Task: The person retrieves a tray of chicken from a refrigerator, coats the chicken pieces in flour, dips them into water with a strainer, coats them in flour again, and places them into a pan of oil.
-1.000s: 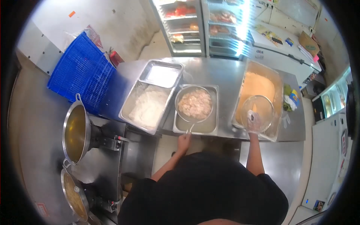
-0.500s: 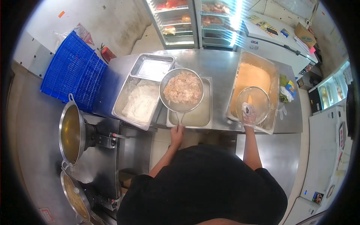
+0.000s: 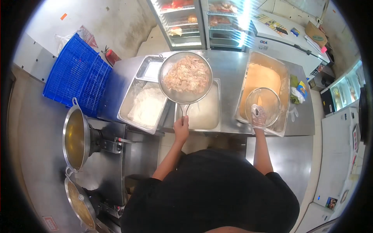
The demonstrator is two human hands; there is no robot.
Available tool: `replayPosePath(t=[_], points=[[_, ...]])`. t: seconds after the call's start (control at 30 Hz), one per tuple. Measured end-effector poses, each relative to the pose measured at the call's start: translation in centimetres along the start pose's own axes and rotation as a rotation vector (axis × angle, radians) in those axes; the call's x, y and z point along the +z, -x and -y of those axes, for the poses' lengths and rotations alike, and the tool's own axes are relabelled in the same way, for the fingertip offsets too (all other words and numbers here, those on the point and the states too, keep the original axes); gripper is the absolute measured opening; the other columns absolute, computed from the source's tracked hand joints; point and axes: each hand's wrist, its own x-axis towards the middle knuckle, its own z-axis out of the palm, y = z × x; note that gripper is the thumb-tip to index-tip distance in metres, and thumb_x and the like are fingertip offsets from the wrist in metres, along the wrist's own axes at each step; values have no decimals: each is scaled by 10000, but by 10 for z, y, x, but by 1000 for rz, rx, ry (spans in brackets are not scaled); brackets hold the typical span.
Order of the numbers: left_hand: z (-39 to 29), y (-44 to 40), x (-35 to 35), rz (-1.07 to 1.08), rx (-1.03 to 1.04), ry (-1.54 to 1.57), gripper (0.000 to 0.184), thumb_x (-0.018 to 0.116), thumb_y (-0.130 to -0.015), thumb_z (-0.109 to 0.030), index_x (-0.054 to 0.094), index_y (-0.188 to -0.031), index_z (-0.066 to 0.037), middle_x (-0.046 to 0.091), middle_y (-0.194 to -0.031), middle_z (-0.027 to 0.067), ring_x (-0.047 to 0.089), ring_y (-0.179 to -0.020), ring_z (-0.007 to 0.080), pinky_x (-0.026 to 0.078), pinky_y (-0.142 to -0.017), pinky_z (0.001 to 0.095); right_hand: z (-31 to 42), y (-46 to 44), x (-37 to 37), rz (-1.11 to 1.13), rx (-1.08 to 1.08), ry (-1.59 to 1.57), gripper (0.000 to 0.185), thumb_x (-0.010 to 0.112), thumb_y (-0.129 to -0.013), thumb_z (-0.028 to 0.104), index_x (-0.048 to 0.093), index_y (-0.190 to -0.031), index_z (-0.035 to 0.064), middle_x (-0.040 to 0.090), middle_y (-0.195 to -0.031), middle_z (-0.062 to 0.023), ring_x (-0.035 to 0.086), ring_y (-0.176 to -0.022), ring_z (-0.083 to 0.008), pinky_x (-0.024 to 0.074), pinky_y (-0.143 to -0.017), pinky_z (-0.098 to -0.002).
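Observation:
My left hand is closed round the handle of a large wire strainer, which holds a heap of pale pink raw meat pieces. The strainer hangs over the far end of a steel pan of cloudy liquid and overlaps the corner of a neighbouring tray. In a clear plastic glove, my right hand is closed at the near side of a round mesh sieve. That sieve sits over a long pan of orange powder. The exact grip on its handle is partly hidden.
Left of the strainer stand a pan of white flour and a small steel tray. Two woks, one with yellow oil, are at the left beside blue crates. Packets lie right of the orange powder.
My left hand has raised the strainer of meat and moved it forward, farther from my body. My right hand and the mesh sieve have barely moved.

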Motion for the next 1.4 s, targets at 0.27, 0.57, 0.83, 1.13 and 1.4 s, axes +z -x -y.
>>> replayPosePath(t=[0.27,0.57,0.83,1.13,1.4], points=[[-10,-5,0,-22,0,-7,436,587,-984,-287,546,-671,13,482,-549,43,431,-536,120,359,-518,333,1,-1,0,-26,-53,23,216,695,-797,113,696,-1005,55,650,-909,-139,619,-867,-302,483,-789,-396],[-5,-2,-2,-38,14,-83,472,584,-988,-291,503,-642,19,433,-536,31,376,-536,119,321,-497,356,24,-5,-9,-11,-42,29,206,686,-799,112,701,-998,60,666,-899,-142,638,-849,-301,493,-793,-392],[40,16,3,-19,-39,-87,478,578,-990,-296,490,-657,35,401,-534,63,380,-557,142,338,-516,380,26,-4,-11,-21,-25,74,210,683,-785,124,680,-986,63,664,-913,-153,635,-892,-331,490,-817,-406],[45,49,-8,22,36,-126,444,600,-987,-270,494,-665,17,393,-557,7,352,-579,97,323,-503,333,29,-5,-14,17,80,-42,257,685,-742,76,686,-999,74,657,-921,-139,626,-899,-323,488,-821,-401],[47,53,-7,32,-25,-92,456,606,-978,-279,513,-662,36,416,-537,45,355,-564,97,334,-500,334,29,-5,-13,-13,41,43,227,674,-791,108,688,-1016,83,659,-919,-153,627,-879,-334,491,-809,-419]])
